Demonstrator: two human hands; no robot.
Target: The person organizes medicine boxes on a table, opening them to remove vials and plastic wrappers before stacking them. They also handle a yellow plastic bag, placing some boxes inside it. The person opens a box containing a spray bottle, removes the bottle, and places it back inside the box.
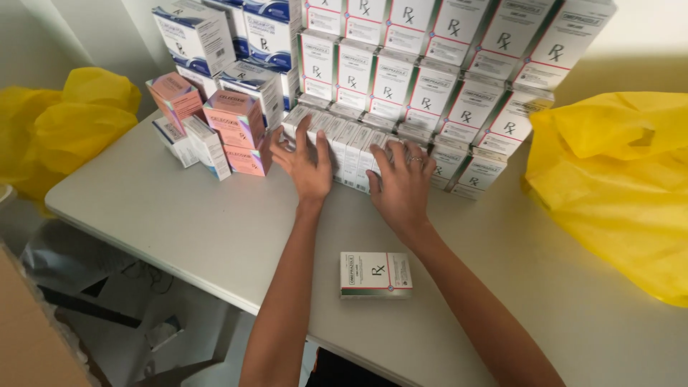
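Note:
My left hand (307, 163) lies flat with spread fingers against the front of a low row of white medicine boxes (349, 147) on the grey table (179, 215). My right hand (403, 188), a ring on one finger, presses the same row just to the right. Neither hand grips anything. Behind the row rises a tall stack of white boxes with red and green stripes (430, 79). One single white box (375, 274) lies flat on the table between my forearms.
Pink boxes (233, 125) and blue-and-white boxes (229, 36) are stacked at the back left. Yellow plastic bags sit at the right (616, 186) and far left (64, 122). The table's front edge runs diagonally; a cardboard carton (29, 337) is lower left.

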